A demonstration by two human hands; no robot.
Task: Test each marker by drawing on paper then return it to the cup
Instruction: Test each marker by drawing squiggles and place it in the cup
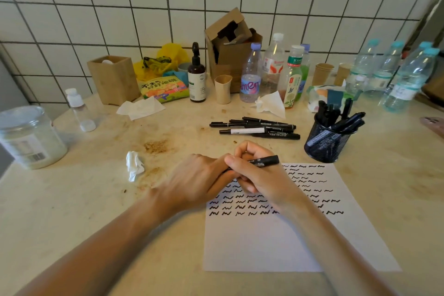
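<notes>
Two hands meet over the top edge of the paper [276, 243], which lies flat on the desk [72, 223] and carries rows of short black squiggles. The right hand [262, 175] has its fingers curled round a black marker [264, 160], the barrel lying nearly level and pointing right toward the cup [326, 142]. The left hand [197, 182] reaches in from the left and is blurred; its fingers touch the marker's left end, but I cannot tell whether they grip it or a cap there. Just right of the paper's top corner stands the black mesh cup, with several dark markers leaning in it. Behind the hands, a loose heap of markers [259, 128] lies on the desk, one with a white barrel, the others black. A crumpled tissue [134, 166] sits left of the hands, near some brown crumbs. Farther back, along the tiled wall [96, 7], stand plastic bottles [271, 69], a torn cardboard box [230, 55], paper cups, a brown pump bottle [197, 79] and a wooden box [113, 79]. A plastic jar [28, 137] stands at the far left edge.
</notes>
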